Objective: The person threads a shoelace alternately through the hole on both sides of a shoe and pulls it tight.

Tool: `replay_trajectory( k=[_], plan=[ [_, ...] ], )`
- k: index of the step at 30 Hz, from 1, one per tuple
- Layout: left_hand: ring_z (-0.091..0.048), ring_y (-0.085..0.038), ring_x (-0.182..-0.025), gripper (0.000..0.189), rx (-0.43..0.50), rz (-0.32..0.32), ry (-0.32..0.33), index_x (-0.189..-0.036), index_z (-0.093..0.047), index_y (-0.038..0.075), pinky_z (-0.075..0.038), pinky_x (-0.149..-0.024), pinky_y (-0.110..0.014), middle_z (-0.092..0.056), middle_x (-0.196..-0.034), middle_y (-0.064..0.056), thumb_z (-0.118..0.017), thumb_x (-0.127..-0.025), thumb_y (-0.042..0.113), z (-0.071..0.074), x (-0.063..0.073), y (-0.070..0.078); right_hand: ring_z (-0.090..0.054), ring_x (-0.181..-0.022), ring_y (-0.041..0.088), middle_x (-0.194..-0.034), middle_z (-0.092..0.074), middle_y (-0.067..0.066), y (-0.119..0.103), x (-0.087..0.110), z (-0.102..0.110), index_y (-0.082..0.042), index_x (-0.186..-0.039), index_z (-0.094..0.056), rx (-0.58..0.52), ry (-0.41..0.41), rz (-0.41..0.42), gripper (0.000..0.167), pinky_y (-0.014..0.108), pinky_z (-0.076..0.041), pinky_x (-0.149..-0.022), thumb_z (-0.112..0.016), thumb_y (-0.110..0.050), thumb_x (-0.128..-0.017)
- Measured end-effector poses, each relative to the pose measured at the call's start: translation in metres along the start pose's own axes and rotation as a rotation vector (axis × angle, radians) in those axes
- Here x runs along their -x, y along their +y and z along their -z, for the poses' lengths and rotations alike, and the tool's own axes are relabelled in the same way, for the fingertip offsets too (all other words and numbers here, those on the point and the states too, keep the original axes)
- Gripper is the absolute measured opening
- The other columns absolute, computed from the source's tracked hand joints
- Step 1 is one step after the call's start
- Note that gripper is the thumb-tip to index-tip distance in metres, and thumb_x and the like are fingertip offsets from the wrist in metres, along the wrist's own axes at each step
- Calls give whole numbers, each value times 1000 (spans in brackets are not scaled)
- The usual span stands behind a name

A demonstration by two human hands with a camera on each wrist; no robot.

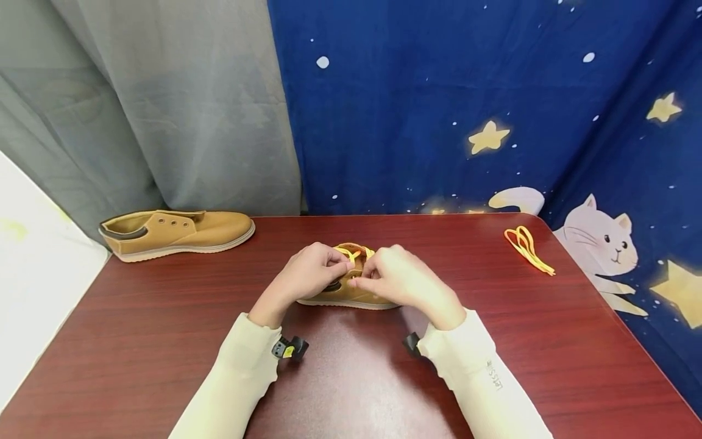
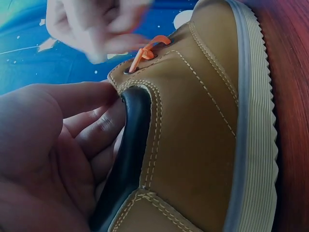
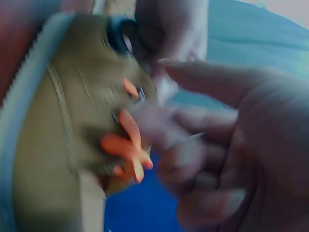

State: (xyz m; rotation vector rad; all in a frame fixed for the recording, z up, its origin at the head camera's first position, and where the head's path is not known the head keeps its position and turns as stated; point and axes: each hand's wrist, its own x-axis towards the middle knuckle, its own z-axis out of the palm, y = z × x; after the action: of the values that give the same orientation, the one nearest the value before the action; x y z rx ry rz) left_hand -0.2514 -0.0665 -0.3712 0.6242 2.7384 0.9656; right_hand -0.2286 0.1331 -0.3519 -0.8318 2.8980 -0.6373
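Note:
A tan leather shoe point(image 1: 356, 299) with a pale ridged sole stands on the table in front of me. Orange-yellow lace point(image 3: 126, 147) crosses its eyelets and looks more orange in both wrist views. My left hand point(image 1: 312, 271) is at the shoe's opening; in the left wrist view its thumb and fingers pinch the corner of the eyelet flap point(image 2: 126, 72), beside the dark padded collar point(image 2: 133, 130). Close to the eyelets is my right hand point(image 1: 403, 277), its thumb and index finger apart. Blur hides whether its fingertip touches the lace.
A matching shoe point(image 1: 181, 235) without a lace lies at the table's far left. At the far right rests a looped yellow shoelace point(image 1: 528, 250). Grey and blue curtains point(image 1: 384, 110) hang behind the dark red table point(image 1: 164, 341).

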Motion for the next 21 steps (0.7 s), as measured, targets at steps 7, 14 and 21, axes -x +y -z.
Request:
replay_trajectory(
  k=[7, 14, 21],
  plan=[
    [-35, -10, -52, 40, 48, -44, -32, -62, -59, 17, -24, -50, -25, -34, -51, 9, -61, -99, 32, 3, 3, -5, -51, -42, 1, -50, -58, -9, -11, -4, -20, -12, -63, -69, -72, -58, -52, 35, 19, -38, -45, -70, -28, -94],
    [-52, -3, -66, 10, 62, -196, -161, -95, -80, 13, -42, -60, -20, -70, -73, 8, -70, -94, 17, 12, 6, -11, -59, -41, 6, -57, -66, -2, -10, -1, -24, -5, -75, -71, -219, -139, -99, 28, 26, -51, -47, -55, -12, -97],
    [-48, -6, -65, 11, -21, -227, -106, -89, -79, 14, -40, -61, -21, -63, -69, 11, -70, -95, 18, 10, 4, -11, -63, -42, 18, -53, -66, 4, -21, 14, -25, -7, -67, -69, -287, -107, -111, 31, 27, -50, -45, -53, -11, -93]
  ],
)
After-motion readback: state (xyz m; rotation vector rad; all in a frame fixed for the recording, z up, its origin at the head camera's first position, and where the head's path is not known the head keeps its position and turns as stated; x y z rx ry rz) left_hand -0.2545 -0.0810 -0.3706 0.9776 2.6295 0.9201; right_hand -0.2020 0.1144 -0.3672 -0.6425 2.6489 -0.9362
